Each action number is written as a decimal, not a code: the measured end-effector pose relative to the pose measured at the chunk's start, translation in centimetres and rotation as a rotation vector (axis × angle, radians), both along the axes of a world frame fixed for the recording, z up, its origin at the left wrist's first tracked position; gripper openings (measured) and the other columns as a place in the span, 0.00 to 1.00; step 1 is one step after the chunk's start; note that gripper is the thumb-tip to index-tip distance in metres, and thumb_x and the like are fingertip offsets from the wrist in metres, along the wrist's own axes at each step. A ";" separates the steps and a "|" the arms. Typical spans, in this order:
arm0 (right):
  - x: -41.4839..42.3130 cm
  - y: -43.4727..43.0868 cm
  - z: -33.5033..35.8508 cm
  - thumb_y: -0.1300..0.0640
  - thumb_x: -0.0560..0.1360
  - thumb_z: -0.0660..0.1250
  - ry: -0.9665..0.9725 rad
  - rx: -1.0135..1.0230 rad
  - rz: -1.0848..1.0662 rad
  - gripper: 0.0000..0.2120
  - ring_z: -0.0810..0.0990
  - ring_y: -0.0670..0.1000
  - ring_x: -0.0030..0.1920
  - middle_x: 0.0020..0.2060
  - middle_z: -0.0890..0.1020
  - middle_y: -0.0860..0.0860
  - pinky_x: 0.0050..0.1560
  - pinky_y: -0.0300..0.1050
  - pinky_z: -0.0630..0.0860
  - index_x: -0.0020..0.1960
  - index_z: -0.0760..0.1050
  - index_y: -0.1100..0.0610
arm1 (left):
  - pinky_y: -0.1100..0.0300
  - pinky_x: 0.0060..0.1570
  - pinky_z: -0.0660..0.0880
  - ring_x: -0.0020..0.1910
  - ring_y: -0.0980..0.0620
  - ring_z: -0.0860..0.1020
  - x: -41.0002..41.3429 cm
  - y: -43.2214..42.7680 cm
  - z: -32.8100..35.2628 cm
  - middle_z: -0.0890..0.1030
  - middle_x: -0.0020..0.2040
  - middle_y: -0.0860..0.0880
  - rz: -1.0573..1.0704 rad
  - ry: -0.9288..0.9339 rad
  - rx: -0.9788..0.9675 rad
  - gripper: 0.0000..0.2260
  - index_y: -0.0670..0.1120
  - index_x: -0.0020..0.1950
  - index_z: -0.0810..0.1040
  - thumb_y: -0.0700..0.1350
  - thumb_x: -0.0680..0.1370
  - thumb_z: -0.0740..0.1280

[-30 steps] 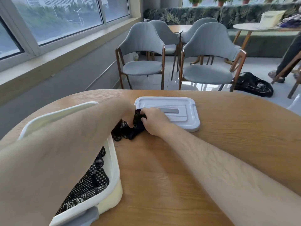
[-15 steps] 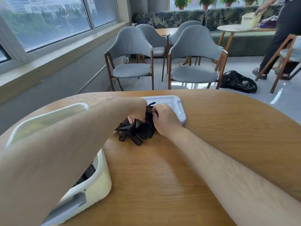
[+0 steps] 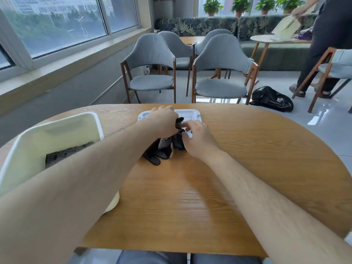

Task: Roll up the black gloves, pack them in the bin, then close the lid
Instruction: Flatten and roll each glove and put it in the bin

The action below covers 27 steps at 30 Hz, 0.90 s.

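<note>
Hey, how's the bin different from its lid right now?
The bin is deep and cream-tinted; the lid is flat and paler white. The bin stands near left with black gloves inside; the lid lies farther off, partly hidden by the left hand. Both are rounded plastic rectangles on the table.

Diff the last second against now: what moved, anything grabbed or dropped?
The left hand and right hand shifted the gloves rightward, away from the bin wall, to in front of the lid; the bundle now stands taller between them. Both hands kept their hold; nothing was released. Unchanged: bin open with other gloves inside, lid flat on the table.
</note>
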State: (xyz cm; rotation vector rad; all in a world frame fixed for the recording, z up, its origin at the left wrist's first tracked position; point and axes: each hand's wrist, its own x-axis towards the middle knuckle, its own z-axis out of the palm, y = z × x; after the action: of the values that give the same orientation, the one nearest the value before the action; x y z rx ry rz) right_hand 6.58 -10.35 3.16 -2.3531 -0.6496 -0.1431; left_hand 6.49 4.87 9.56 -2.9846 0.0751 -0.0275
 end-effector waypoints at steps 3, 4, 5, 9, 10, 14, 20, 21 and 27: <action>-0.2 -1.1 1.3 0.54 0.77 0.67 0.080 0.160 0.094 0.19 0.74 0.48 0.60 0.61 0.75 0.46 0.59 0.45 0.73 0.67 0.73 0.46 | 0.50 0.62 0.65 0.60 0.48 0.72 -1.2 -1.6 0.6 0.74 0.52 0.52 -0.071 -0.086 -0.143 0.11 0.50 0.58 0.79 0.53 0.78 0.68; -0.1 -1.7 1.5 0.53 0.76 0.68 0.087 0.198 0.103 0.19 0.76 0.48 0.58 0.61 0.76 0.44 0.56 0.44 0.74 0.66 0.74 0.45 | 0.50 0.61 0.65 0.59 0.48 0.73 -1.6 -2.1 0.7 0.75 0.50 0.53 -0.083 -0.103 -0.202 0.09 0.51 0.56 0.79 0.51 0.78 0.67; -0.2 -2.4 1.7 0.53 0.76 0.69 0.105 0.220 0.109 0.17 0.77 0.47 0.55 0.59 0.77 0.43 0.52 0.42 0.75 0.64 0.75 0.44 | 0.50 0.59 0.65 0.57 0.48 0.74 -2.0 -2.5 0.7 0.76 0.48 0.54 -0.084 -0.130 -0.263 0.06 0.51 0.53 0.78 0.50 0.78 0.67; -0.5 -5.4 1.8 0.54 0.77 0.72 0.158 0.228 0.102 0.05 0.80 0.48 0.46 0.48 0.81 0.43 0.45 0.46 0.76 0.52 0.78 0.49 | 0.52 0.54 0.64 0.47 0.49 0.76 -3.4 -4.2 0.3 0.77 0.40 0.55 -0.063 -0.143 -0.437 0.06 0.51 0.46 0.72 0.51 0.79 0.66; -0.5 -6.1 1.7 0.54 0.77 0.73 0.152 0.224 0.091 0.05 0.79 0.48 0.45 0.46 0.81 0.44 0.46 0.47 0.77 0.51 0.78 0.51 | 0.52 0.53 0.65 0.44 0.51 0.76 -3.8 -4.6 0.0 0.78 0.39 0.55 -0.058 -0.129 -0.487 0.10 0.52 0.44 0.71 0.55 0.79 0.67; -1.3 -8.9 1.4 0.54 0.79 0.71 0.199 0.252 0.020 0.01 0.79 0.44 0.41 0.42 0.83 0.45 0.43 0.39 0.75 0.50 0.81 0.51 | 0.53 0.45 0.63 0.36 0.58 0.72 -5.0 -5.9 -1.3 0.76 0.35 0.56 -0.053 -0.046 -0.625 0.18 0.53 0.40 0.69 0.66 0.78 0.65; -1.8 -12.0 0.8 0.54 0.77 0.71 0.319 0.383 -0.133 0.02 0.83 0.48 0.45 0.44 0.86 0.48 0.48 0.45 0.77 0.47 0.84 0.50 | 0.59 0.41 0.73 0.41 0.53 0.80 -6.1 -6.6 -3.9 0.82 0.41 0.52 0.059 0.183 -1.094 0.13 0.49 0.47 0.79 0.56 0.74 0.76; -2.0 -12.3 0.8 0.54 0.77 0.71 0.326 0.386 -0.142 0.03 0.83 0.48 0.47 0.45 0.86 0.48 0.49 0.45 0.77 0.48 0.84 0.50 | 0.58 0.44 0.75 0.42 0.53 0.82 -6.3 -6.6 -4.6 0.84 0.42 0.52 0.090 0.238 -1.203 0.11 0.49 0.47 0.80 0.52 0.73 0.77; -2.3 -13.3 0.2 0.55 0.77 0.70 0.337 0.417 -0.243 0.03 0.82 0.48 0.47 0.43 0.85 0.46 0.48 0.47 0.76 0.46 0.83 0.50 | 0.50 0.52 0.82 0.52 0.45 0.86 -7.1 -7.2 -7.1 0.86 0.54 0.42 0.293 0.327 -1.685 0.15 0.41 0.58 0.79 0.38 0.74 0.76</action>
State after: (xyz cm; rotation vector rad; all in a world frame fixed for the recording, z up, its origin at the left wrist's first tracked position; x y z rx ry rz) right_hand 4.30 -23.64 3.38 -1.9776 -0.1485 0.0123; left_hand -0.62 -2.31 2.42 -4.5369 -0.6943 0.8303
